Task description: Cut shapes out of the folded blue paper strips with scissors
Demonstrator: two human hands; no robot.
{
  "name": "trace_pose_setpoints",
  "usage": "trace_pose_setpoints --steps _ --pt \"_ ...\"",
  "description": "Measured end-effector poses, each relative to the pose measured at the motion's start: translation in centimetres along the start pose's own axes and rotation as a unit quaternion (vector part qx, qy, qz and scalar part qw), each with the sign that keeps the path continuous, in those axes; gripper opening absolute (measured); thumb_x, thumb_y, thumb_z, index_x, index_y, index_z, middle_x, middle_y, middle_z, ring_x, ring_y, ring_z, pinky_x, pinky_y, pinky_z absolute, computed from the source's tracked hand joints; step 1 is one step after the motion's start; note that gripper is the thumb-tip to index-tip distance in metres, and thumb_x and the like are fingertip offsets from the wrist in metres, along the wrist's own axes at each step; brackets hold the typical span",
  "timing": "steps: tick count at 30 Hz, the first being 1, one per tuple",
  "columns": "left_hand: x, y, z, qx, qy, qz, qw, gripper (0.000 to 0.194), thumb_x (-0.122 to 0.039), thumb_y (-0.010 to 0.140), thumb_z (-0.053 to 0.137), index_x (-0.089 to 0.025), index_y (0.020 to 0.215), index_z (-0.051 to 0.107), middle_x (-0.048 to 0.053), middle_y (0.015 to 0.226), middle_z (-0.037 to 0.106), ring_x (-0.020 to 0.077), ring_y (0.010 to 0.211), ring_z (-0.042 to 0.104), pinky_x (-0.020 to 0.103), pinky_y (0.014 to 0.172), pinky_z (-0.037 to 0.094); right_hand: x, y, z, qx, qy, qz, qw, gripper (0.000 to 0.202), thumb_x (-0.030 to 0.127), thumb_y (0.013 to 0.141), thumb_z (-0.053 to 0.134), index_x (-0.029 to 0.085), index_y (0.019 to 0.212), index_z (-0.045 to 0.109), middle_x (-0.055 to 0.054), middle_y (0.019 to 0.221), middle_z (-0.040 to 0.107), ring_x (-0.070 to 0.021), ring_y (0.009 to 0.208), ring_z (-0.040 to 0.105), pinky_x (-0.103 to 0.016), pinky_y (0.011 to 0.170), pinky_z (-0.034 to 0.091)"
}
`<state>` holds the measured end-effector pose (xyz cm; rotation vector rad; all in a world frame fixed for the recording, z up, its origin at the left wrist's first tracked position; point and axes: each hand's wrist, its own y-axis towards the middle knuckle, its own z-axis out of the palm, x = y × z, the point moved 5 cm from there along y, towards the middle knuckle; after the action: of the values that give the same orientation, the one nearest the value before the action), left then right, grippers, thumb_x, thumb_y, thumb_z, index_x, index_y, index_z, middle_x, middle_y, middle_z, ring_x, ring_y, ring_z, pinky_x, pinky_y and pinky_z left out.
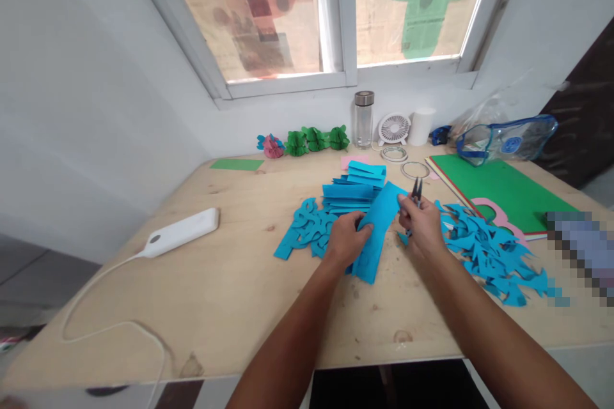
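Note:
A folded strip of blue paper [381, 223] is held at a slant above the table. My left hand [346, 236] pinches its left edge near the middle. At the upper right edge, my right hand [422, 220] grips the strip between thumb and finger. Small scissors [417, 190] are also in my right hand, blades pointing up and away; their handles are mostly hidden by the fingers. Behind the strip lies a stack of folded blue paper strips [348, 195]. Curly blue cut-outs [307, 230] sit left of my left hand, and blue paper scraps [494, 252] are heaped right of my right hand.
Several green paper ornaments [315, 139], a glass bottle [364, 121] and a small white fan [394, 129] stand along the wall. Green sheets [503, 188], a pink cut-out [499, 217] and a clear pouch [513, 137] lie right. A white power bank [185, 232] with a cable lies left.

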<state>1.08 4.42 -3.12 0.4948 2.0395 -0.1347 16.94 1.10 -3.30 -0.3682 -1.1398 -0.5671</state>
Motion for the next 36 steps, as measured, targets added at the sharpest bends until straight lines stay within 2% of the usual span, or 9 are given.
trace_pose_setpoints --steps 5,9,13,17,19,22,24,30,36 --pt "-0.3 0.1 -0.8 -0.020 0.071 0.015 0.997 0.013 -0.025 0.074 0.055 -0.019 0.065 0.064 0.000 0.059 0.059 0.0177 0.063 0.055 0.026 0.056 0.035 0.9 1.3 -2.5 -0.105 0.034 -0.075 0.991 0.034 0.038 0.062 0.073 0.021 0.061 0.043 0.010 0.045 0.040 -0.0040 0.033 0.028 -0.020 0.032 0.019" --pt "0.0 0.5 -2.4 -0.056 0.124 0.009 0.991 0.017 -0.027 0.078 0.051 -0.019 0.067 0.061 0.001 0.061 0.059 0.0178 0.064 0.054 0.027 0.057 0.033 1.3 2.0 -3.4 -0.092 0.073 -0.064 0.991 0.038 0.038 0.065 0.072 0.022 0.060 0.039 0.010 0.045 0.038 -0.0034 0.032 0.027 -0.019 0.032 0.020" --pt "0.3 0.9 -4.3 -0.107 0.141 0.014 0.984 0.017 -0.028 0.079 0.050 -0.018 0.075 0.063 0.003 0.072 0.064 0.0185 0.068 0.055 0.028 0.060 0.034 0.7 1.9 -2.5 -0.006 0.071 0.026 0.997 0.038 0.034 0.064 0.072 0.022 0.058 0.037 0.011 0.041 0.035 -0.0036 0.031 0.024 -0.019 0.031 0.018" --pt "0.4 1.0 -5.2 -0.133 0.161 0.020 0.978 0.017 -0.027 0.080 0.050 -0.018 0.077 0.065 0.004 0.072 0.065 0.0188 0.067 0.054 0.028 0.060 0.035 -1.7 0.5 -0.5 0.150 -0.069 0.165 0.972 0.032 0.034 0.061 0.072 0.022 0.057 0.042 0.011 0.039 0.035 -0.0046 0.031 0.023 -0.020 0.032 0.013" --pt "0.4 0.9 -5.3 -0.143 0.171 0.018 0.975 0.016 -0.026 0.080 0.051 -0.018 0.077 0.065 0.004 0.073 0.065 0.0189 0.067 0.055 0.028 0.061 0.035 -2.2 0.2 0.1 0.194 -0.166 0.142 0.956 0.030 0.034 0.060 0.071 0.021 0.055 0.045 0.010 0.038 0.036 -0.0056 0.033 0.025 -0.020 0.034 0.014" --pt "0.1 0.8 -5.0 -0.130 0.162 0.020 0.978 0.017 -0.026 0.081 0.051 -0.018 0.079 0.065 0.004 0.075 0.066 0.0188 0.068 0.056 0.028 0.061 0.036 -1.2 0.6 0.2 0.138 -0.272 -0.015 0.952 0.021 0.035 0.059 0.072 0.018 0.059 0.060 0.004 0.047 0.049 -0.0105 0.045 0.041 -0.021 0.041 0.026" --pt "-0.3 0.7 -4.5 -0.108 0.141 0.030 0.984 0.018 -0.027 0.082 0.050 -0.018 0.080 0.066 0.003 0.076 0.067 0.0187 0.068 0.057 0.028 0.061 0.037 -0.4 0.7 0.0 0.086 -0.268 -0.081 0.956 0.022 0.038 0.061 0.071 0.018 0.069 0.066 0.001 0.055 0.056 -0.0133 0.052 0.047 -0.023 0.045 0.031" --pt "-1.4 0.0 -2.3 -0.019 0.089 0.059 0.994 0.020 -0.027 0.082 0.049 -0.019 0.085 0.068 0.001 0.074 0.068 0.0178 0.067 0.059 0.027 0.061 0.041 -1.0 -0.1 0.9 0.141 -0.191 0.007 0.971 0.034 0.047 0.064 0.072 0.016 0.073 0.064 0.007 0.044 0.040 -0.0079 0.038 0.031 -0.022 0.037 0.020" --pt "-0.8 0.1 -2.4 -0.010 0.137 0.046 0.990 0.024 -0.021 0.079 0.050 -0.019 0.093 0.070 0.006 0.087 0.071 0.0223 0.078 0.063 0.030 0.066 0.044 0.1 0.8 -0.8 0.005 -0.033 0.027 0.999 0.031 0.039 0.058 0.076 0.018 0.067 0.055 0.011 0.039 0.034 -0.0042 0.032 0.024 -0.020 0.032 0.015"
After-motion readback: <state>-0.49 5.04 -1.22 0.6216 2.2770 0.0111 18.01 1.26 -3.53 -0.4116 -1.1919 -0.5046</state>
